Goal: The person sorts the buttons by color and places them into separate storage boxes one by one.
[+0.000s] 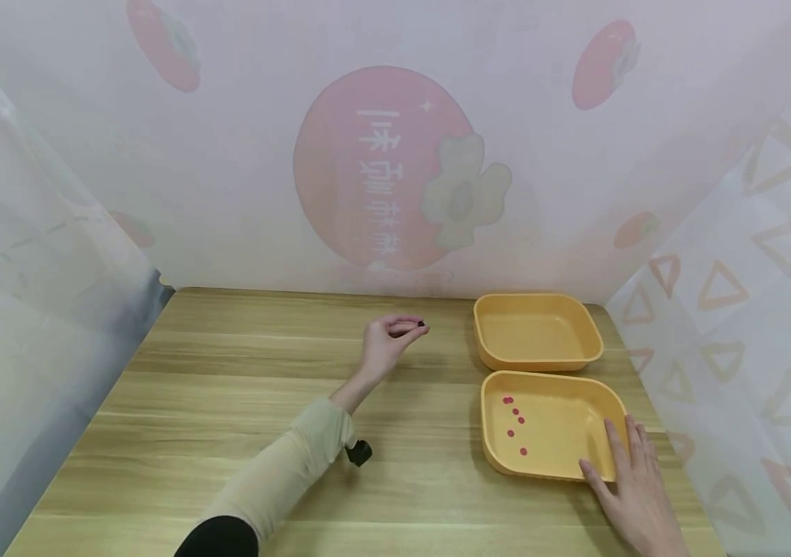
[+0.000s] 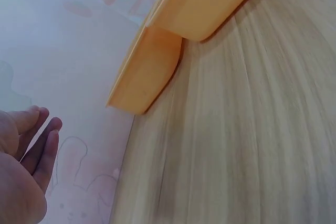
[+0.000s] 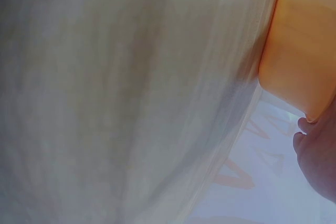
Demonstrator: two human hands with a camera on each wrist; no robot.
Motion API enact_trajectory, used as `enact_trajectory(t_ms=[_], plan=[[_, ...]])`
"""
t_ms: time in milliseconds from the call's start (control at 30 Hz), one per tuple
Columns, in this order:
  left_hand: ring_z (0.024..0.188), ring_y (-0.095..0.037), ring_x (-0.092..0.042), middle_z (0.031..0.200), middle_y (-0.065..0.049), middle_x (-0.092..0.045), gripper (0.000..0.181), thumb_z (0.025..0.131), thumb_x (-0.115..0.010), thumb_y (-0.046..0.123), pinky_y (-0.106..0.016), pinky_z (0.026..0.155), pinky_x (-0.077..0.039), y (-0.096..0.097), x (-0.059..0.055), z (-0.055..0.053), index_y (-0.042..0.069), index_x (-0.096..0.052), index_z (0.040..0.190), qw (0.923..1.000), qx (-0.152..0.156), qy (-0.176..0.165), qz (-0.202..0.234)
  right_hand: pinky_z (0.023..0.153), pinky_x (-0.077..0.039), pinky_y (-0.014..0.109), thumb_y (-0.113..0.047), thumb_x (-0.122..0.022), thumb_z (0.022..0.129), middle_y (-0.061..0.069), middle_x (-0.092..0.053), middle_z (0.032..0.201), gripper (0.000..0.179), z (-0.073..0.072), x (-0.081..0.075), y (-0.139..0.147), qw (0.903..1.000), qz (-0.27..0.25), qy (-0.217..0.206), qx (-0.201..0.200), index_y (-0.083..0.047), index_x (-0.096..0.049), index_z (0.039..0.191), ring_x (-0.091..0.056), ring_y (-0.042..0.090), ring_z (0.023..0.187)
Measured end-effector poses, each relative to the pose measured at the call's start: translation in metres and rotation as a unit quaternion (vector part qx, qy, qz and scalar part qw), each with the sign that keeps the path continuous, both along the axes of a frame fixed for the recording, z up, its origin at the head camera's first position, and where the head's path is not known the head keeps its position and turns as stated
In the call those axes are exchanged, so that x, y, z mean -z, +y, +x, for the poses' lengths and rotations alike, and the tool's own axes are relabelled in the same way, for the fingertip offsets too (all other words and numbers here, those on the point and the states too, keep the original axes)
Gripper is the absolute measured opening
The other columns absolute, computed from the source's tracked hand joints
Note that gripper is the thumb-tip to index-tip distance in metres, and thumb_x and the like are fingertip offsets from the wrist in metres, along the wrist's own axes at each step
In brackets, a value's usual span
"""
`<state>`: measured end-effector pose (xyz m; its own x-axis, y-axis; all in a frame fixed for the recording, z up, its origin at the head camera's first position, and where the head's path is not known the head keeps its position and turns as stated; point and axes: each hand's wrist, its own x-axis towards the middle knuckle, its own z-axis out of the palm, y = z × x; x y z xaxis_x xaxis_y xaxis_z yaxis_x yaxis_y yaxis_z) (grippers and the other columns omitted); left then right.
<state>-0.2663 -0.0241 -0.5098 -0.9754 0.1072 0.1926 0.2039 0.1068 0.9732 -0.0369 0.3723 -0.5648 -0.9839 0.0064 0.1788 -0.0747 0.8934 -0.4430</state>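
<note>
Thumb and forefinger of my left hand (image 1: pixel 385 344) meet at a small dark piece (image 1: pixel 421 324), above the wooden table left of the trays. The left wrist view shows the left hand (image 2: pixel 23 166) from the side, with the piece hidden. My right hand (image 1: pixel 635 487) rests on the near right corner of the near yellow tray (image 1: pixel 563 469). Its fingers are spread and fairly straight; thumb and forefinger reach over the rim, the others lie along the outer right side. Several small round red pieces (image 1: pixel 515 411) lie on the left part of that tray's floor.
A second yellow tray (image 1: pixel 542 366) stands right behind the near one, by the back edge of the table (image 1: pixel 228 433). Pale printed curtains (image 1: pixel 242 193) enclose the table at the back and sides. A black block (image 1: pixel 359 452) sits under the left cuff.
</note>
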Motion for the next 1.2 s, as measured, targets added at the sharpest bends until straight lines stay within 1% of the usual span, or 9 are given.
enact_trajectory(t_ms=[267, 467, 533, 600, 700, 800, 933, 1033, 1200], plan=[[0.103, -0.033, -0.084, 0.106, -0.019, -0.085, 0.023, 0.097, -0.085, 0.012, -0.023, 0.084, -0.066, 0.023, -0.006, -0.005, 0.000, -0.079, 0.116, 0.9999, 0.012, -0.001, -0.012, 0.138, 0.012, 0.066, -0.041, -0.057, 0.113, 0.033, 0.003, 0.182, 0.084, 0.001, 0.000, 0.000, 1.0000, -0.003, -0.004, 0.001, -0.002, -0.016, 0.175, 0.004, 0.058, 0.169], [0.103, -0.037, -0.084, 0.107, -0.023, -0.084, 0.021, 0.097, -0.084, 0.007, -0.029, 0.085, -0.069, 0.046, -0.009, -0.010, -0.004, -0.078, 0.114, 0.9996, 0.021, 0.009, -0.017, 0.138, 0.010, 0.068, -0.042, -0.058, 0.112, 0.034, 0.000, 0.182, 0.085, 0.001, 0.000, 0.000, 1.0000, -0.002, -0.007, 0.003, -0.002, -0.016, 0.175, 0.002, 0.059, 0.168], [0.103, -0.039, -0.083, 0.107, -0.024, -0.084, 0.020, 0.097, -0.083, 0.006, -0.028, 0.084, -0.068, 0.053, -0.009, -0.011, -0.005, -0.078, 0.113, 0.9995, 0.026, 0.012, -0.017, 0.138, 0.008, 0.070, -0.042, -0.058, 0.113, 0.032, 0.002, 0.182, 0.085, 0.001, 0.000, 0.001, 0.9999, -0.002, -0.010, 0.005, -0.003, -0.016, 0.175, 0.003, 0.059, 0.168], [0.104, -0.040, -0.083, 0.108, -0.025, -0.083, 0.019, 0.097, -0.083, 0.004, -0.024, 0.081, -0.067, 0.061, -0.009, -0.012, -0.006, -0.077, 0.113, 0.9994, 0.030, 0.011, -0.016, 0.137, 0.008, 0.072, -0.042, -0.057, 0.113, 0.031, 0.004, 0.183, 0.085, 0.001, 0.000, 0.001, 0.9999, -0.002, -0.012, 0.006, -0.003, -0.015, 0.175, 0.003, 0.058, 0.168], [0.103, -0.042, -0.083, 0.107, -0.027, -0.083, 0.018, 0.097, -0.082, 0.003, -0.016, 0.074, -0.060, 0.072, -0.009, -0.014, -0.007, -0.077, 0.112, 0.9993, 0.034, 0.010, -0.014, 0.137, 0.008, 0.072, -0.042, -0.057, 0.113, 0.030, 0.006, 0.183, 0.085, 0.001, -0.001, 0.001, 0.9999, -0.002, -0.015, 0.006, -0.003, -0.015, 0.175, 0.004, 0.058, 0.169], [0.103, -0.042, -0.083, 0.106, -0.027, -0.083, 0.017, 0.097, -0.082, 0.001, -0.012, 0.068, -0.053, 0.083, -0.008, -0.016, -0.008, -0.077, 0.111, 0.9991, 0.038, 0.012, -0.010, 0.137, 0.008, 0.072, -0.043, -0.057, 0.113, 0.029, 0.006, 0.183, 0.085, 0.001, 0.000, 0.000, 0.9999, 0.000, -0.015, 0.007, -0.004, -0.014, 0.175, 0.004, 0.058, 0.169], [0.104, -0.041, -0.083, 0.108, -0.027, -0.082, 0.019, 0.097, -0.082, 0.001, -0.012, 0.069, -0.054, 0.095, -0.009, -0.015, -0.009, -0.076, 0.112, 0.9987, 0.051, 0.002, 0.002, 0.137, 0.008, 0.071, -0.043, -0.057, 0.113, 0.029, 0.006, 0.184, 0.085, 0.002, 0.000, -0.001, 0.9998, -0.001, -0.015, 0.009, -0.004, -0.015, 0.175, 0.005, 0.056, 0.169], [0.103, -0.040, -0.083, 0.109, -0.026, -0.083, 0.019, 0.097, -0.082, 0.001, -0.011, 0.072, -0.057, 0.103, -0.009, -0.015, -0.008, -0.077, 0.113, 0.9984, 0.056, -0.002, 0.002, 0.137, 0.008, 0.072, -0.043, -0.057, 0.113, 0.029, 0.007, 0.184, 0.085, 0.002, 0.000, -0.001, 0.9998, -0.004, -0.016, 0.009, -0.003, -0.015, 0.175, 0.005, 0.057, 0.169], [0.096, -0.036, -0.083, 0.105, -0.025, -0.084, 0.016, 0.097, -0.082, 0.002, -0.010, 0.071, -0.055, 0.115, -0.008, -0.015, -0.008, -0.078, 0.110, 0.9982, 0.055, 0.015, -0.017, 0.136, 0.008, 0.073, -0.042, -0.057, 0.113, 0.029, 0.008, 0.183, 0.085, 0.002, -0.001, 0.000, 0.9998, -0.007, -0.016, 0.009, -0.003, -0.014, 0.175, 0.004, 0.058, 0.168]])
